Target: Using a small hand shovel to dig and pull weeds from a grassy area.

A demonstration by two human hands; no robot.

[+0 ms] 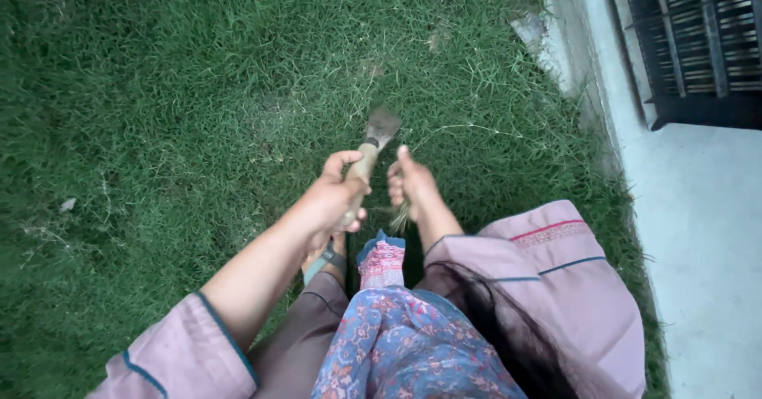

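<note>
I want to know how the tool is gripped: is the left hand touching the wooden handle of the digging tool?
Touching. The head view shows the left hand wrapped around the wooden handle, fingers closed over it.

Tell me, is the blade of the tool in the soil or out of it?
Out, it seems. The blade shows whole above the grass, held by the left hand.
</note>
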